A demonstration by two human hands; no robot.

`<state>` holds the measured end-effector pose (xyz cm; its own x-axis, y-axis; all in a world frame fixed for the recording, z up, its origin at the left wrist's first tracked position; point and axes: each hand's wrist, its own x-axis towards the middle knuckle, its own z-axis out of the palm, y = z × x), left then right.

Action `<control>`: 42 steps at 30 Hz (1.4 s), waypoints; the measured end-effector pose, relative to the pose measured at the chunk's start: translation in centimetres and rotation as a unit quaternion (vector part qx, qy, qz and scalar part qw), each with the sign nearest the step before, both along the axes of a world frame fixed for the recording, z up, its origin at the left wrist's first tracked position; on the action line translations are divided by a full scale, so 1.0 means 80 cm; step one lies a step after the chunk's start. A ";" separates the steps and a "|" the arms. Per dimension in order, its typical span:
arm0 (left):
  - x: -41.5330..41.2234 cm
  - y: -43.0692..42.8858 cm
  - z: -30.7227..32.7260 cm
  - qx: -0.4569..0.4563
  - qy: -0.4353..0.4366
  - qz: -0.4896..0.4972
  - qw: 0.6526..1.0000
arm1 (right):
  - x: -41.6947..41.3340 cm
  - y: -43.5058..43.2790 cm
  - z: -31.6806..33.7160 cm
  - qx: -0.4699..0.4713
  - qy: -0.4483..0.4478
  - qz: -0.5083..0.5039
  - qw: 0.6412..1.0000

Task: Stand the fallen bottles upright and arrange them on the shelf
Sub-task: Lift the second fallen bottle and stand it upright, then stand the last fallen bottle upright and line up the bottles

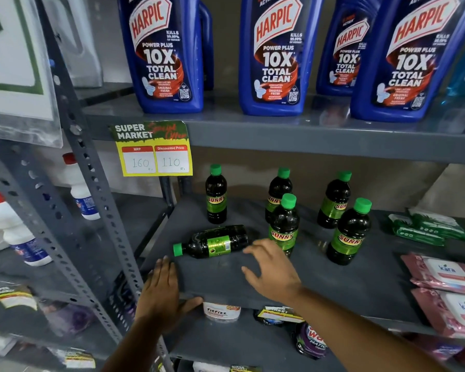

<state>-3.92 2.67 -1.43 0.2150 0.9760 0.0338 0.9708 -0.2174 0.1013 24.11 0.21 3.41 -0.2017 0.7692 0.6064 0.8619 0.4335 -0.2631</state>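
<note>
Tops of the blue Harpic bottles [275,57] on the upper tier are cut off by the frame edge, the white bottles [16,229] on the neighbouring rack at left are blurred, and items on the tier below sit largely hidden under the shelf lip. Grey metal shelf [333,280] in a shop aisle: one Sunny bottle [215,241] lies on its side, green cap pointing left, with five upright Sunny bottles [346,232] behind and right of it. Left hand [161,288] flat on the shelf's front edge, gripping nothing; right hand [271,269] spread open just beside the fallen bottle's base, empty.
</note>
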 end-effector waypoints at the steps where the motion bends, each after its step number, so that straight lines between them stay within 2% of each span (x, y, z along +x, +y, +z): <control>1: 0.000 0.003 0.000 -0.004 0.000 -0.006 1.000 | -0.009 0.008 0.007 -0.031 -0.039 0.023 0.998; 5: -0.003 0.010 -0.002 -0.014 0.006 -0.019 1.000 | -0.046 0.049 0.022 -0.153 -0.107 0.016 0.982; 8: -0.006 0.011 -0.003 -0.022 0.004 -0.029 0.999 | -0.064 0.078 0.025 -0.188 -0.179 -0.019 0.966; 13: -0.009 0.010 -0.001 -0.027 0.005 -0.043 0.999 | -0.079 0.106 0.026 -0.185 -0.274 -0.039 0.943; 21: -0.008 0.012 0.004 -0.038 0.005 -0.044 0.998 | -0.085 0.120 0.021 -0.142 -0.274 -0.050 0.950; 23: -0.009 0.012 0.002 -0.041 0.003 -0.044 0.998 | -0.083 0.119 0.018 -0.146 -0.247 -0.043 0.957; 25: -0.008 0.012 0.001 -0.046 0.003 -0.042 0.998 | -0.081 0.118 0.016 -0.148 -0.179 -0.029 0.972; 27: -0.008 0.013 0.000 -0.050 0.002 -0.043 0.998 | -0.080 0.119 0.015 -0.153 -0.040 0.002 0.987; 29: -0.009 0.015 -0.001 -0.053 0.003 -0.042 0.998 | -0.081 0.119 0.014 -0.182 0.101 0.029 0.978; 31: -0.009 0.016 -0.002 -0.057 0.004 -0.041 0.997 | -0.086 0.118 0.007 -0.205 0.177 0.035 0.962; 36: -0.009 0.017 -0.001 -0.053 0.004 -0.045 0.998 | -0.081 0.120 -0.012 -0.227 0.270 0.023 0.935; 42: -0.010 0.017 -0.002 -0.051 0.012 -0.042 0.998 | -0.079 0.121 -0.009 -0.239 0.237 0.001 0.942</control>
